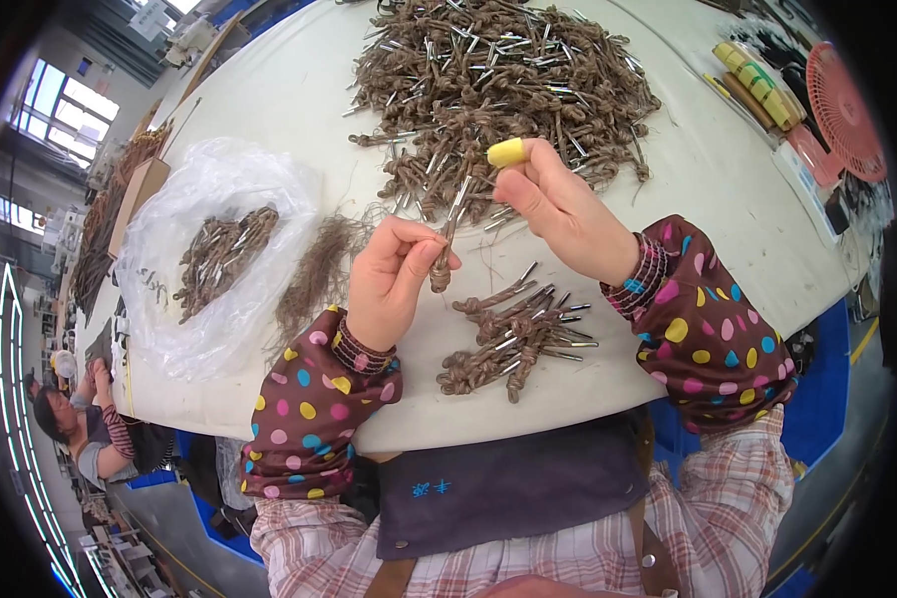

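My left hand [389, 284] pinches a knotted brown cord [441, 273] between thumb and fingertips, its silvery metal tips pointing up and away. To its right, my right hand [573, 219] is raised with thumb and index finger brought together; a yellow finger cover [506, 152] caps one fingertip. Whether a thin thread lies in that pinch I cannot make out. Beyond both hands rises a large heap of similar knotted cords [508, 90] with metal tips. A small pile of these cords [513, 344] lies between my forearms, nearer to me.
Left of my hands, a clear plastic bag [154, 329] holds more cords, with loose brown fibres [314, 274] beside it. A pink fan [845, 110] and yellow rolls [762, 85] stand at the white table's [708, 199] far right. Another person [90, 429] sits at far left.
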`<state>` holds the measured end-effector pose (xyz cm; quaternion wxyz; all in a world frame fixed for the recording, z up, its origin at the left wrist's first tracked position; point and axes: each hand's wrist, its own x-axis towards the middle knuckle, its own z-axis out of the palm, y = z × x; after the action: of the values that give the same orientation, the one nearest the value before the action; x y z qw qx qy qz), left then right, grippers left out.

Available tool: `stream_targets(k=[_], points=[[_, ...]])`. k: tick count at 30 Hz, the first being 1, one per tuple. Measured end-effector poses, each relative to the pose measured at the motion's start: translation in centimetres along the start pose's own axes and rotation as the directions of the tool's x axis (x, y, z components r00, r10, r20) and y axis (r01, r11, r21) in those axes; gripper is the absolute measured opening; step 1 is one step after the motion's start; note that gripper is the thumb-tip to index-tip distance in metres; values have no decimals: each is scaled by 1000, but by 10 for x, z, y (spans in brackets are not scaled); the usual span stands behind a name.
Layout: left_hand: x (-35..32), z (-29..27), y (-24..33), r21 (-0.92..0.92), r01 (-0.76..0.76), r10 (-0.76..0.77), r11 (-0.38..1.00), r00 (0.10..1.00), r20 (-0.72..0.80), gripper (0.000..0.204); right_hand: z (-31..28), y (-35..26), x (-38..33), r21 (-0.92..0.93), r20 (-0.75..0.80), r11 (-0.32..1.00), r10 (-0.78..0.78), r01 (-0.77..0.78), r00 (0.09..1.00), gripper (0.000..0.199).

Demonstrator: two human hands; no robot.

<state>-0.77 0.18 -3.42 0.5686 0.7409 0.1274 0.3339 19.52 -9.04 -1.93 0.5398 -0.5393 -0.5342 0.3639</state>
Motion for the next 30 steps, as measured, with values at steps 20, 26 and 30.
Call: stream_targets(k=[20,26,30], points=[[0,2,6,361,-64,70,930,998,-2,6,26,-13,-16,-579,134,754,-287,310,948,25],[-3,3,-3,311,-24,46,950,997,-63,8,30,-14,-17,-556,125,763,-316,330,941,24],[0,-1,-10,-3,62,-62,998,998,-27,11,21,-12,-13,-394,85,872,-281,292,956,27]])
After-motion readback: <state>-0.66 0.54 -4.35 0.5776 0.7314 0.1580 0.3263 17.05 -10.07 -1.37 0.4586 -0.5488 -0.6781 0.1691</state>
